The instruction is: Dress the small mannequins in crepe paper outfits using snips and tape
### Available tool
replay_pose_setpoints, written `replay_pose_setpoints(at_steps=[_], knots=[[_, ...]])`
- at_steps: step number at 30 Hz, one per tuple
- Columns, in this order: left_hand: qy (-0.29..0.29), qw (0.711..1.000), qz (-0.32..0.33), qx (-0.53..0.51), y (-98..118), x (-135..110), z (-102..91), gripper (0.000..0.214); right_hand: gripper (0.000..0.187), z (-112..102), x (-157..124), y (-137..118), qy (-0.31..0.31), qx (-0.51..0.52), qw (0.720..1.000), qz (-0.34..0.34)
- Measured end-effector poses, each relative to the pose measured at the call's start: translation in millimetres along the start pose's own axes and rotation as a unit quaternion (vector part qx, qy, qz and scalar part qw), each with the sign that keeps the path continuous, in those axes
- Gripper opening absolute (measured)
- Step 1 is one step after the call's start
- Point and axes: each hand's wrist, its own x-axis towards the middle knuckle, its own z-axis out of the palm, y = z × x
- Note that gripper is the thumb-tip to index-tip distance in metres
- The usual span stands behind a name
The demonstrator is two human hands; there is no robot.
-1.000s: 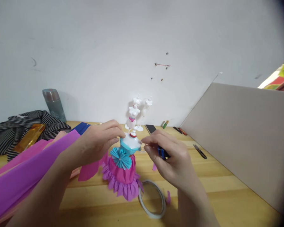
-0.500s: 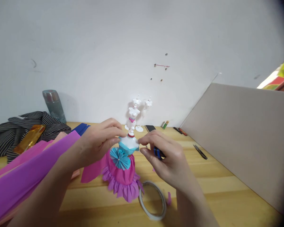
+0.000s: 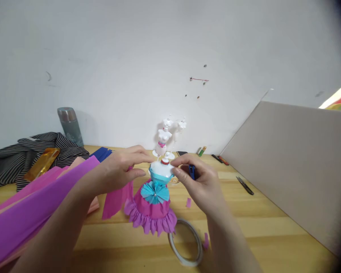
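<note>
White mannequin (image 3: 161, 169), paper-dressed, stood inward of far edge of worktop (image 3: 230, 216). Left hand (image 3: 116, 168) loosely open, empty; mannequin pinched by right hand (image 3: 200, 182), blue object (image 3: 191, 171) palmed. Light steadying advised, bow (image 3: 155, 193) uncrushed.

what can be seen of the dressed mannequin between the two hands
The white, glossy, plastic-looking mannequin has a knob-topped neck and a red neckband. It wears a turquoise bodice, a pleated turquoise bow with a pale central bead, and a pink papery skirt ending in a purple ruffle. It stands roughly upright on the wooden table. The right hand is at one shoulder, the left hand by the other; contact is unclear.
</note>
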Motion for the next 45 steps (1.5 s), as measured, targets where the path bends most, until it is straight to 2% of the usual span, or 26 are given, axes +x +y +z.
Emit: replay_pose_setpoints(at_steps=[4, 8, 11, 14, 16, 22, 27, 31, 37, 39, 42, 45], knots=[[0.004, 1.0, 0.011, 0.011, 3.3, 2.3, 3.1, 0.018, 0.011, -1.2, 0.1, 1.8, -0.006, 0.023, 0.999, 0.047], [0.028, 0.999, 0.038, 0.022, 5.3, 3.4, 7.0, 0.009, 0.011, -1.4, -0.4, 0.3, -0.013, 0.029, 0.998, 0.045], [0.034, 0.997, 0.054, 0.03, 4.7, 2.1, 5.8, 0.013, 0.01, -1.8, -0.2, 1.2, -0.014, 0.029, 0.999, 0.042], [0.014, 0.998, 0.051, 0.032, 4.6, -0.1, 1.4, 0.02, 0.009, -2.0, -0.1, 3.4, -0.015, 0.028, 0.999, 0.038], [0.012, 0.999, 0.038, 0.018, 6.5, -1.1, -1.5, 0.021, 0.008, -0.4, -0.6, 3.0, -0.014, 0.031, 0.999, 0.027], [0.072, 0.995, -0.054, -0.045, 18.1, 2.6, 1.1, 0.012, 0.005, 9.9, -4.3, -13.0, 0.01, 0.035, 0.999, 0.008], [0.064, 0.987, -0.101, -0.107, 13.1, 5.5, 1.4, 0.011, 0.006, 2.2, -2.7, -16.6, -0.019, 0.071, 0.997, 0.013], [0.032, 0.98, -0.104, -0.165, 2.7, 2.0, -7.6, 0.011, 0.003, -5.2, 0.5, -9.7, -0.065, 0.03, 0.997, -0.017], [-0.012, 0.977, -0.074, -0.197, -10.2, -2.6, -18.3, 0.012, 0.02, 6.3, -4.3, -15.4, -0.155, -0.001, 0.98, -0.121], [-0.019, 0.979, -0.059, -0.194, -13.6, -2.2, -19.2, 0.015, 0.021, 11.1, -7.7, -19.1, -0.151, -0.026, 0.978, -0.143], [-0.024, 0.979, -0.039, -0.197, -17.3, -2.5, -18.3, 0.018, 0.014, 17.2, -12.6, -20.9, -0.113, -0.062, 0.977, -0.172], [-0.028, 0.98, -0.035, -0.192, -19.6, -4.1, -17.2, 0.02, 0.02, 24.3, -16.7, -18.2, -0.071, -0.093, 0.972, -0.204]])
